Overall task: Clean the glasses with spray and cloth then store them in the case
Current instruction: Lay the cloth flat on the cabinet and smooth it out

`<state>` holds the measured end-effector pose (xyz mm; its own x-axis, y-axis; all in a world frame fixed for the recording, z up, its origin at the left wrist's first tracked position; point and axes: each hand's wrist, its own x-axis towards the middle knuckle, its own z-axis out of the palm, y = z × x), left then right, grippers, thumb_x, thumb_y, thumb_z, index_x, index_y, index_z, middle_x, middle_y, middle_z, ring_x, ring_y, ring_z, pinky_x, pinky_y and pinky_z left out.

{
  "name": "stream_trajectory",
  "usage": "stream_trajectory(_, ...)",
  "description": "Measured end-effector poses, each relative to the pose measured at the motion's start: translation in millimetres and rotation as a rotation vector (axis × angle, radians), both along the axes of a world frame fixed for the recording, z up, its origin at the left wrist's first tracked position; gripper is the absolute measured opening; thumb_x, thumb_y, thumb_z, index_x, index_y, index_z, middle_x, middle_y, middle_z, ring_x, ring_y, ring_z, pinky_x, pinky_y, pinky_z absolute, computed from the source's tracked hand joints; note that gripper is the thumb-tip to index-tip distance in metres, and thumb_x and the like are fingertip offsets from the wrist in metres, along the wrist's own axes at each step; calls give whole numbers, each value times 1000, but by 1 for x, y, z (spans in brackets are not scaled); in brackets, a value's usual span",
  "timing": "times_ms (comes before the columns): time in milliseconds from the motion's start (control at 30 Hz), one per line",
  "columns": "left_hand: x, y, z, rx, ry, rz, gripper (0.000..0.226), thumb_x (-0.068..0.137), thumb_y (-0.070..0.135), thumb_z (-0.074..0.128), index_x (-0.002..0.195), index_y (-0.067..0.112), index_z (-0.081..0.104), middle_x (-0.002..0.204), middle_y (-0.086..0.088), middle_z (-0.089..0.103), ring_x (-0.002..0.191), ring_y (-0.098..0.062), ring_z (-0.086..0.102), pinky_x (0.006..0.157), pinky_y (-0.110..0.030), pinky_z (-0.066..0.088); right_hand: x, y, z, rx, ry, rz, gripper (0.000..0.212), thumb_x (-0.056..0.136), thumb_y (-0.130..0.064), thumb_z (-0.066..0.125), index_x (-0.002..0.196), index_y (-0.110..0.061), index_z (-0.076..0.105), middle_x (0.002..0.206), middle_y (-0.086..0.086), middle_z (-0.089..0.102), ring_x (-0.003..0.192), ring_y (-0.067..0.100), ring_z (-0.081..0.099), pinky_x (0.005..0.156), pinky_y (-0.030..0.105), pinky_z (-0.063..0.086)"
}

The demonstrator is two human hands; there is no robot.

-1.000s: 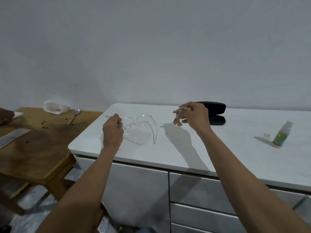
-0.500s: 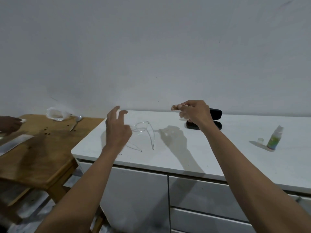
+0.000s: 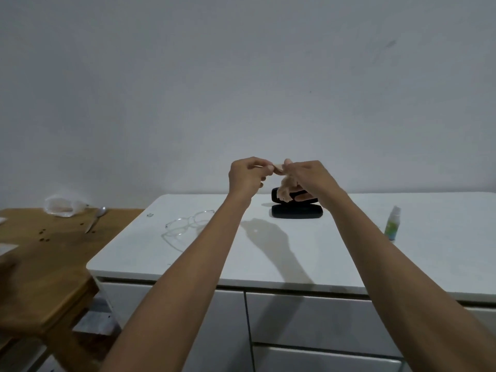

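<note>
**Here, both hands hold the cloth above the cabinet top**

Both forearms reach forward and meet in mid-air above the white cabinet top (image 3: 268,253). The left hand (image 3: 245,177) has its fingers curled, the thumb and fingertips pinching one edge of the small beige cleaning cloth (image 3: 284,187). The right hand (image 3: 308,178) likewise grips the cloth with bent fingers; the cloth spans the narrow gap between the two hands, and its crumpled free end hangs below the right hand, in front of the case. The cloth touches no surface.

The clear, thin-framed glasses (image 3: 185,224) lie on the left part of the cabinet top with their temples unfolded, partly hidden behind the left forearm and held by neither hand. The black oblong glasses case (image 3: 295,210) stands open near the back of the surface, beyond the hands, its lid raised above the base. The small spray bottle with a green label (image 3: 392,224) stands upright towards the right side, well apart from both the case and the glasses.

The cabinet front below shows pale grey drawer panels (image 3: 308,320). To the left, beside the cabinet, stands a brown wooden table (image 3: 53,264) bearing a crumpled clear plastic bag (image 3: 63,208), a metal spoon (image 3: 96,217) and a few dark specks. A plain light grey wall (image 3: 241,89) fills the background.
</note>
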<state>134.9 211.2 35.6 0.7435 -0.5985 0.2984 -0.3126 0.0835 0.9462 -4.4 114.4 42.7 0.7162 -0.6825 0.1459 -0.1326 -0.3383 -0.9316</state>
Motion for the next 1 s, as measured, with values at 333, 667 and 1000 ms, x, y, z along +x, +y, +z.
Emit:
stream_trajectory(333,-17,-12,25,-131,84,-35,7,85,3,76,91,3,73,93,-16,78,77,-26,77,79,-41,64,-28,-20,11,-222,104,-136,45,90,-63,64,120,-30,74,101,-1,77,57,15,76,52,24,50)
stream_trajectory(667,-25,-9,38,-111,62,-122,9,84,1,77,91,4,72,90,-12,79,77,-27,78,69,-34,63,-20,-16,26,-229,-113,-96,31,80,-34,88,102,-16,73,83,0,80,62,18,77,45,23,49)
stream_trajectory(1000,-27,-10,30,-126,256,-227,28,82,1,80,104,5,63,90,-21,76,78,-28,74,82,-36,63,-10,-13,18,-133,-150,-83,9,91,-14,73,88,-5,75,81,9,79,58,16,73,43,20,48)
